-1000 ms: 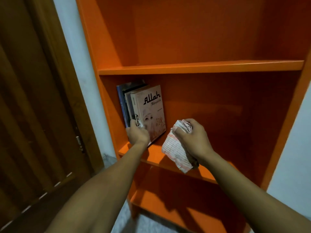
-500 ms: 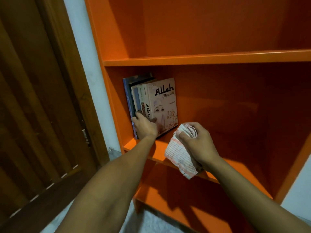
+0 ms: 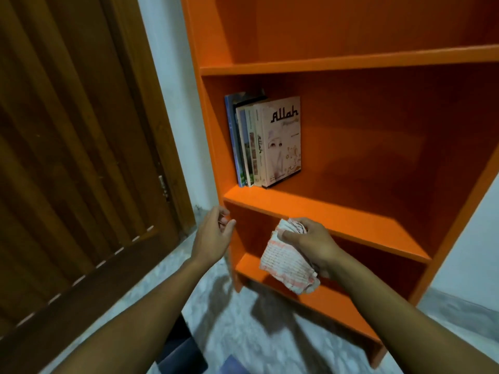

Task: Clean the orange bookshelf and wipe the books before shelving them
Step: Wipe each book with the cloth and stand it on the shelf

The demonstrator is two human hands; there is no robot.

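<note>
Left hand (image 3: 213,236) empty, fingers loosely curled, hanging just in front of the orange bookshelf's (image 3: 324,211) left edge, under the middle shelf. Right hand (image 3: 310,241) has fingers and thumb clamped on the bunched white cloth (image 3: 286,263), loose end hanging below the knuckles. Books (image 3: 264,141) stand upright on the shelf above both hands, against the left wall, touching neither. Wooden door (image 3: 81,157) left of the left-hand fingers.

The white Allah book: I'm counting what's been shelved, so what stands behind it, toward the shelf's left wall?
Behind the white Allah book stand several more upright books, showing only spines and top edges. Their covers are hidden, so an exact count is unsure.
</note>
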